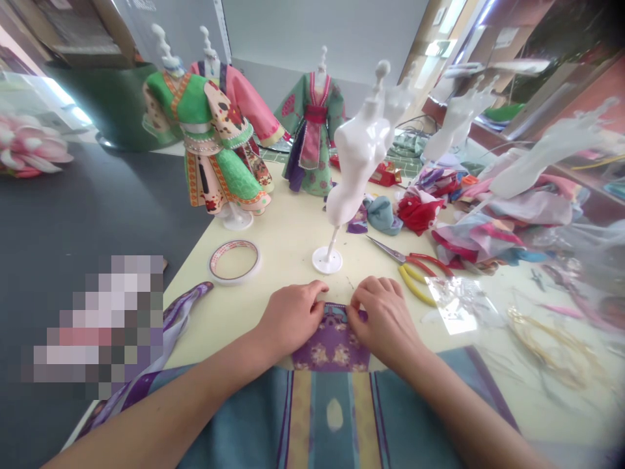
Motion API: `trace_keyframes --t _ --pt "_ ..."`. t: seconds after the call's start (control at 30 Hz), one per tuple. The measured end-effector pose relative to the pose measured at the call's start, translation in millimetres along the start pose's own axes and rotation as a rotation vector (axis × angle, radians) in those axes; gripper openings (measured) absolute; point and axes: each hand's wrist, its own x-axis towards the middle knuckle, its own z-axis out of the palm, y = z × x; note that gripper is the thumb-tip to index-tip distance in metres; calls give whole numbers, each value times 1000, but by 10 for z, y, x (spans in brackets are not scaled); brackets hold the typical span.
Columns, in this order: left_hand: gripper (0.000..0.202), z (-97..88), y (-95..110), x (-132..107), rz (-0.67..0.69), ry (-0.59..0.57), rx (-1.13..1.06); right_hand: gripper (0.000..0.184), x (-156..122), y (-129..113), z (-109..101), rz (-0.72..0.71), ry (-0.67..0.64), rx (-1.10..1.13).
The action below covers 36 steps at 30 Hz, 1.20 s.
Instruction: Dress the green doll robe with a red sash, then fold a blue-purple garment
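A purple patterned cloth piece, with pale gold motifs and a beaded trim along its teal top edge, lies on the table in front of me. My left hand is closed on its upper left corner. At the upper right corner, my right hand pinches the cloth between thumb and fingers. Closer to me a teal garment with yellow and purple stripes is spread out, touching the purple piece's lower edge. Just beyond my hands stands a bare white doll mannequin on a round base.
A tape roll lies at the left. Scissors and yellow-handled pliers are at the right, beside a clear packet. Dressed mannequins stand behind. Fabric scraps pile up at the right, near more white mannequins.
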Motion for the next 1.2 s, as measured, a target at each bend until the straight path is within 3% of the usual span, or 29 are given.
trace_keyframes --t 0.63,0.83,1.2 --pt "31 -24 16 9 -3 -20 9 2 -13 82 8 -1 55 110" --pt "32 -33 7 3 3 -25 4 9 -81 168 -66 -6 -2 238" --pt "33 -37 6 3 12 -35 -13 20 -81 172 -149 -275 43 97"
